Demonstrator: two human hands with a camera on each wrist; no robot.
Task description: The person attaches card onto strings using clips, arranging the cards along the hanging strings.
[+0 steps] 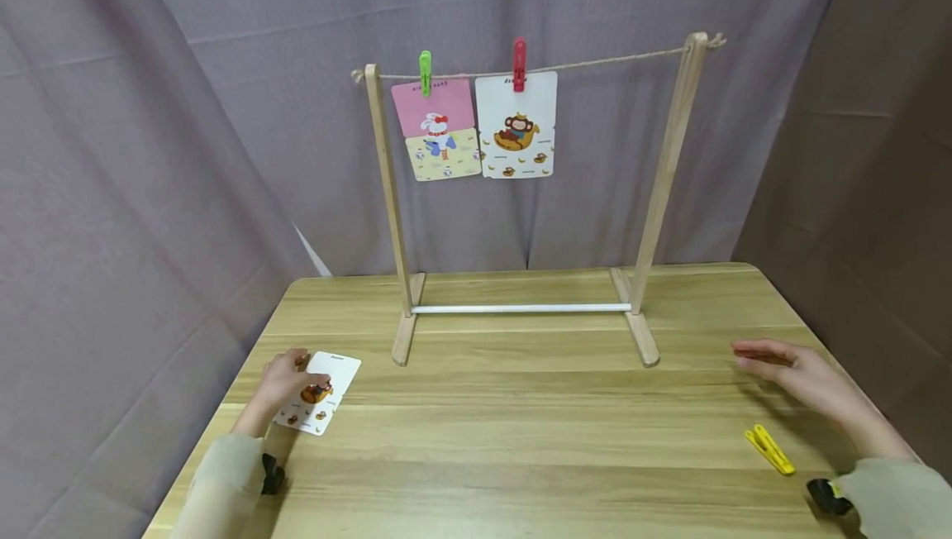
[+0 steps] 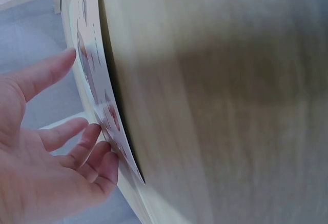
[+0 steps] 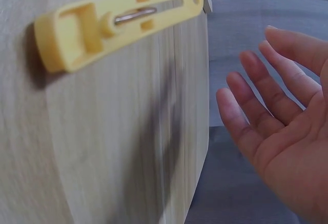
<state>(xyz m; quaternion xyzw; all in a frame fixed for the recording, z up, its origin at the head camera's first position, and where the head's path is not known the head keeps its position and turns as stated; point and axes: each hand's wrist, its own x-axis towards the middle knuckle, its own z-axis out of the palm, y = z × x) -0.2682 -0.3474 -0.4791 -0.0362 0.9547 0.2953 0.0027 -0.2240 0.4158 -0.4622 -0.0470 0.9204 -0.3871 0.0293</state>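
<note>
On the left of the table lies a white card [image 1: 340,372] with a monkey-and-banana picture. My left hand [image 1: 283,380] reaches over its left side, thumb spread from the loosely bent fingers. In the left wrist view, the fingertips [image 2: 105,155] are right at the card's edge [image 2: 97,55]. Toward the right side, my right hand [image 1: 803,380] hovers above the table with relaxed fingers and holds nothing. A yellow clothespin [image 1: 769,450] lies on the wood below it, large in the right wrist view.
A wooden rack [image 1: 390,183] with a string [image 1: 617,62] stands at the back. A green clothespin [image 1: 425,72] holds a pink-and-yellow rabbit card [image 1: 420,116]; a red clothespin [image 1: 519,64] holds another monkey card [image 1: 494,101]. Grey curtain [image 1: 245,26] hangs behind the table [image 1: 476,440].
</note>
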